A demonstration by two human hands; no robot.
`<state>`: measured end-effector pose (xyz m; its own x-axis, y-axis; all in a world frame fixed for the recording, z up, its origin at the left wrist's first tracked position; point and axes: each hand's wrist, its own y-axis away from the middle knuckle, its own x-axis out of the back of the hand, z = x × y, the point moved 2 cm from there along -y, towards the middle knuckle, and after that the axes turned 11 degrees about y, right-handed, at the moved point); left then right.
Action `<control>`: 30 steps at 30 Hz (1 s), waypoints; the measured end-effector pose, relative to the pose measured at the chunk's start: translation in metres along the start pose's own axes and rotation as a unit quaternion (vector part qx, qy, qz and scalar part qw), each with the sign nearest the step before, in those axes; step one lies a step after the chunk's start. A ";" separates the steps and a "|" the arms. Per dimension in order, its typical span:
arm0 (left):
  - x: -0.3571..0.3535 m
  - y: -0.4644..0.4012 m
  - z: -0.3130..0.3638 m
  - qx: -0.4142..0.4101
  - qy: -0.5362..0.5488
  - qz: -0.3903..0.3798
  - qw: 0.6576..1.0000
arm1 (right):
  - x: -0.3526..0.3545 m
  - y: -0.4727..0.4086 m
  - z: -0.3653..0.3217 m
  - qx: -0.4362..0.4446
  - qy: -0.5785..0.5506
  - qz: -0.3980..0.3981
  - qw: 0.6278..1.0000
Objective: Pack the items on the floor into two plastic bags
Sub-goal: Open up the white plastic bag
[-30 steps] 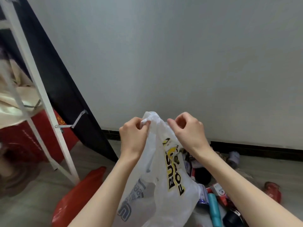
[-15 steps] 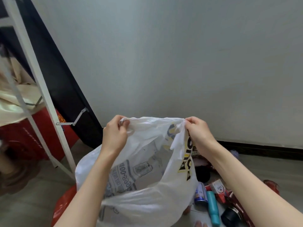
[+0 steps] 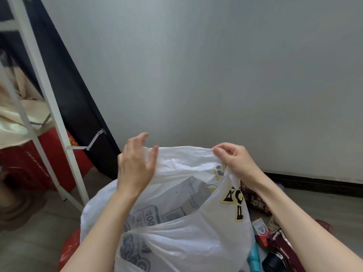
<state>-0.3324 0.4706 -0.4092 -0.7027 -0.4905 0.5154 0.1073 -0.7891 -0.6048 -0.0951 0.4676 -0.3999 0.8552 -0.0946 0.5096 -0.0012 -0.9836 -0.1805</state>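
Observation:
A white plastic bag (image 3: pixel 188 238) with black and yellow print hangs open in front of me above the floor. My right hand (image 3: pixel 233 160) pinches its rim at the upper right. My left hand (image 3: pixel 135 165) is at the rim's left end with fingers spread, and the plastic rests against its thumb. A red plastic bag (image 3: pixel 68 250) lies on the floor at lower left, mostly hidden by the white one. Several items lie on the floor at lower right: a teal bottle (image 3: pixel 255 260), a black round jar (image 3: pixel 275 262), a small red and white box (image 3: pixel 261 230) and a dark red packet (image 3: pixel 255 201).
A grey wall (image 3: pixel 216 75) with a dark skirting board stands close ahead. At left are a white metal rack frame (image 3: pixel 49 95), a black slanted panel (image 3: pixel 74 99) and a red box (image 3: pixel 49 160). Bare floor (image 3: pixel 29 242) shows at lower left.
The bag went from bunched between both fists to spread wide. My left hand's fingers have opened from a pinch on the rim; my right hand keeps its grip.

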 end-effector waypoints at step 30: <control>-0.013 0.005 0.051 0.005 0.092 -0.043 0.995 | -0.055 0.028 -0.018 -0.061 0.215 0.050 0.973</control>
<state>-0.2867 0.4542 -0.3875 -0.8259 -0.3468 0.4445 0.0482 -0.8290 -0.5571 -0.1515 0.4429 -0.4178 0.5512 -0.2210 0.8045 -0.1583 -0.9745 -0.1593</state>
